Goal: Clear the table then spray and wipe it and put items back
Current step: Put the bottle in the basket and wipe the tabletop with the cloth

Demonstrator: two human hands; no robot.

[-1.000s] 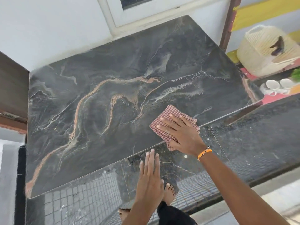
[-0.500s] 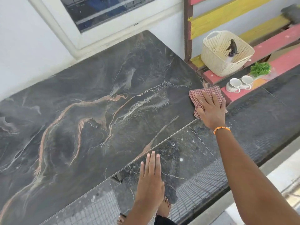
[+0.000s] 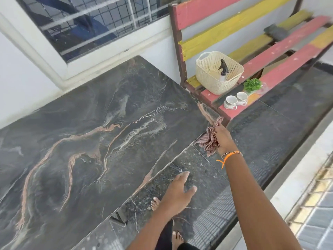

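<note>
Head view: the checked cloth (image 3: pixel 210 139), bunched in the grasping right hand (image 3: pixel 222 137) at the marble table (image 3: pixel 93 141) corner, centre right, suggests wiping is ending; next, return the cups (image 3: pixel 235 101) from the bench (image 3: pixel 281 56); left hand (image 3: pixel 177 193) relaxed, empty.

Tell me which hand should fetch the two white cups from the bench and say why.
Probably the left hand: it hangs open and holds nothing. The right hand is nearer the cups on the bench, but its grip is full of the checked cloth at the table corner.
</note>
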